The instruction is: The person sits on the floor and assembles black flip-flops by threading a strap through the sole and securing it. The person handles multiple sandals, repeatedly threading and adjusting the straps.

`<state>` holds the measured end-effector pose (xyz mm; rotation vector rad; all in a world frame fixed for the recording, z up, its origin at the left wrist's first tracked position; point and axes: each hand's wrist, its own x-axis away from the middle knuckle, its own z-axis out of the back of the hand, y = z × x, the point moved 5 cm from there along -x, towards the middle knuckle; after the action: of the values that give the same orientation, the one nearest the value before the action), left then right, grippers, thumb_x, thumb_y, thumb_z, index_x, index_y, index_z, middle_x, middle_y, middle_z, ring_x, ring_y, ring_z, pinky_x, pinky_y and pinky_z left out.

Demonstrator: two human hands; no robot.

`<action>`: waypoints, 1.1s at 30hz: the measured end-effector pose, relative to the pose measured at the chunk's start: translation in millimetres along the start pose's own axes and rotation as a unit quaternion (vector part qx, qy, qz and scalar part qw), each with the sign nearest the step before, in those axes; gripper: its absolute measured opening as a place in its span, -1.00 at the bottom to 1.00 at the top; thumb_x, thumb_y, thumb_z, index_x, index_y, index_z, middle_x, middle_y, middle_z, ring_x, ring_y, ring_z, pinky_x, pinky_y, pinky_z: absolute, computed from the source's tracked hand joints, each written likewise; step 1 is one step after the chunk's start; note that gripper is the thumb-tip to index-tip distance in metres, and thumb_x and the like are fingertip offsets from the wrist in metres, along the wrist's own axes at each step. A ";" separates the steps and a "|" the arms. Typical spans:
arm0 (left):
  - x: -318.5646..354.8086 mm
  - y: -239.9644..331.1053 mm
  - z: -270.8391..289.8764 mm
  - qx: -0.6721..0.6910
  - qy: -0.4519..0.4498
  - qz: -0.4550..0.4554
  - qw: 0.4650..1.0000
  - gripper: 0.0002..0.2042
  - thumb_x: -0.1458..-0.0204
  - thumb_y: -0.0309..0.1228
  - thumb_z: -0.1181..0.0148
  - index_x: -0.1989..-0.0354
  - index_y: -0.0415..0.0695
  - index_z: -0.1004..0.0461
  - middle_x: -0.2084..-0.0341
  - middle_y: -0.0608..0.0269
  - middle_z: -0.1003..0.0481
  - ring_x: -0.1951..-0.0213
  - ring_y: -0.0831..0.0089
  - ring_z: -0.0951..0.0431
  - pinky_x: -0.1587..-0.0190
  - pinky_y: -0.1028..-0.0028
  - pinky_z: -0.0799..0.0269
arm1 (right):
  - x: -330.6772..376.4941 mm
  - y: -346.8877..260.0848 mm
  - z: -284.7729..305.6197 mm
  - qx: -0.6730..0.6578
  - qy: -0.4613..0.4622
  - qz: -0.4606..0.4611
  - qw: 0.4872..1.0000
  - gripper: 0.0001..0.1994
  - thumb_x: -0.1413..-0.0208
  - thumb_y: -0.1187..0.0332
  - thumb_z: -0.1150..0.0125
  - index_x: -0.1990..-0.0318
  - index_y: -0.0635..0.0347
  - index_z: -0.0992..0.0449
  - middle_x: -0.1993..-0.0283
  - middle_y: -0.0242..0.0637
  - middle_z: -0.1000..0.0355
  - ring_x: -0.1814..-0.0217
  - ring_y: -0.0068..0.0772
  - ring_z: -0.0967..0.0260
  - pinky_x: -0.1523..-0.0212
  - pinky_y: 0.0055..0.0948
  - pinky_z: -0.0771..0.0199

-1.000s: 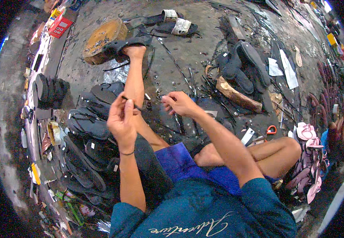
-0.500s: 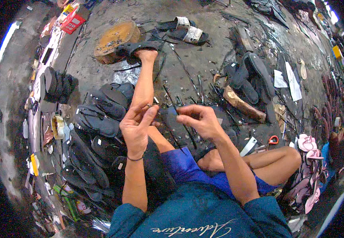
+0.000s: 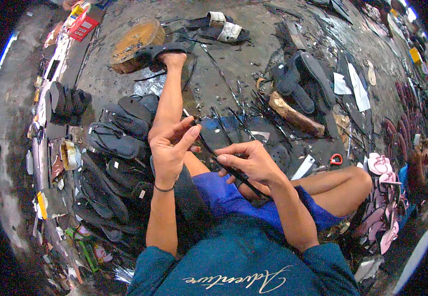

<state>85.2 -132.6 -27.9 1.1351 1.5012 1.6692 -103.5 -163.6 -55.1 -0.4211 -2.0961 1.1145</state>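
Between my hands a thin black strap (image 3: 208, 144) runs slantwise, from upper left down toward my lap. My left hand (image 3: 169, 150) is closed with thumb and fingers on its upper end, where a small pale tip (image 3: 186, 113) sticks out. Lower and to the right, my right hand (image 3: 251, 162) pinches the strap between thumb and fingers. The strap's thicker dark lower part hangs past that hand over my blue shorts (image 3: 214, 190). Several more black straps (image 3: 221, 121) lie on the ground just beyond my hands.
Black sandals (image 3: 113, 140) are heaped at my left. A round wooden block (image 3: 137, 44) stands by my outstretched foot, with white-strapped slides (image 3: 221, 29) beyond. At right lie a curved wooden piece (image 3: 295, 114), black soles (image 3: 315, 79), a red ring-shaped item (image 3: 336, 159) and pink flip-flops (image 3: 381, 165).
My right hand has come down and nearer to me, and the black strap now shows stretched out between both hands. My left hand stays about where it was. The view has shifted slightly.
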 end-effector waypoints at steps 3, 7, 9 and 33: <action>1.9 0.2 -0.8 -0.001 -0.001 -0.005 1.000 -0.72 -0.08 -0.52 -0.34 0.02 -0.27 -0.57 0.31 0.24 -0.63 0.35 0.58 -0.62 0.38 0.58 -0.62 | 2.2 1.9 -0.8 -0.020 -0.007 -0.013 1.000 -0.72 -0.19 0.34 -0.30 0.05 0.38 -0.60 0.29 -0.22 -0.58 0.34 -0.52 -0.50 0.42 -0.48 -0.59; 3.7 1.6 -0.6 -0.021 0.007 -0.020 1.000 -0.73 -0.07 -0.54 -0.34 0.04 -0.29 -0.58 0.31 0.23 -0.63 0.34 0.57 -0.63 0.36 0.58 -0.63 | 0.5 3.7 -3.4 -0.019 0.006 -0.002 1.000 -0.72 -0.19 0.35 -0.30 0.01 0.33 -0.59 0.25 -0.24 -0.58 0.32 -0.51 -0.51 0.38 -0.46 -0.60; 10.0 3.0 -4.5 -0.054 0.018 -0.039 0.998 -0.74 -0.07 -0.55 -0.33 0.05 -0.30 -0.58 0.30 0.21 -0.63 0.33 0.56 -0.63 0.32 0.58 -0.62 | -4.1 0.3 -8.1 0.020 0.054 0.096 0.994 -0.72 -0.17 0.37 -0.31 -0.01 0.28 -0.58 0.21 -0.23 -0.58 0.29 -0.48 -0.52 0.33 -0.44 -0.61; 89.5 -14.0 43.8 -0.147 0.082 -0.021 0.985 -0.45 -0.07 -0.52 -0.29 -0.23 -0.34 -0.25 -0.01 0.10 -0.48 0.01 0.43 -0.50 -0.10 0.42 -0.40 | 13.6 -10.1 -38.4 0.213 0.088 0.201 0.952 -0.80 -0.10 0.32 -0.35 0.20 0.23 -0.60 0.21 -0.17 -0.60 0.14 -0.26 -0.58 0.09 -0.34 -0.53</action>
<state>83.3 -32.0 -25.0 0.8212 1.3067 1.9177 -84.8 -139.2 -26.6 -0.7234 -1.5906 1.6532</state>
